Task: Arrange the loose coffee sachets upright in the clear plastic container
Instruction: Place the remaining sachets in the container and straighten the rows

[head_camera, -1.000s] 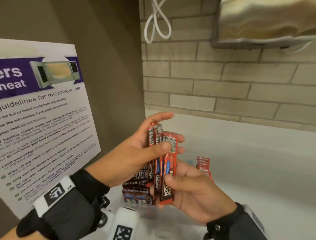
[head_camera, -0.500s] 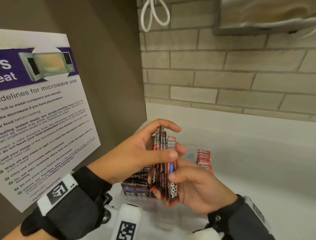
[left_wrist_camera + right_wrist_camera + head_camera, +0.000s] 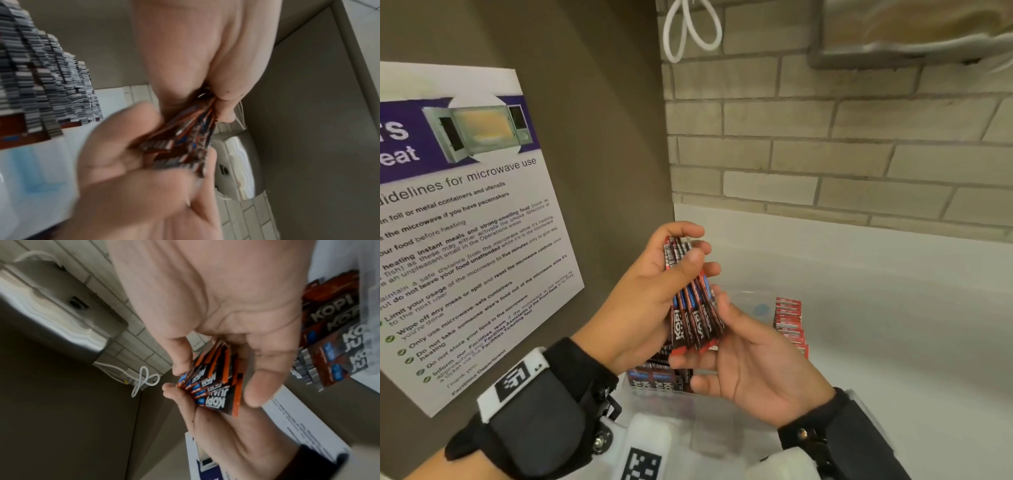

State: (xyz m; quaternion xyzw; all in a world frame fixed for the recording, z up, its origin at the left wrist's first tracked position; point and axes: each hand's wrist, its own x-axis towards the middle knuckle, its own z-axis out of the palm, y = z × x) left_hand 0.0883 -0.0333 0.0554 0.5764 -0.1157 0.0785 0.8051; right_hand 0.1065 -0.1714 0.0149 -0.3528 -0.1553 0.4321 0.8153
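1. Now, my left hand pinches a bundle of sachets near its barcode tops, thumb across the front.
2. My right hand cups the fanned lower ends, fingers curled loosely under them; whether they truly pinch, I cannot tell.
3. The bundle hangs above the clear container on the white surface; more sachets already sit inside.
4. Likely handling: light, thin, slick foil packets that slide against each other. Best squeezed flat-faced mid-length, edges tapped square before lowering.
5. Red packets stand just right.
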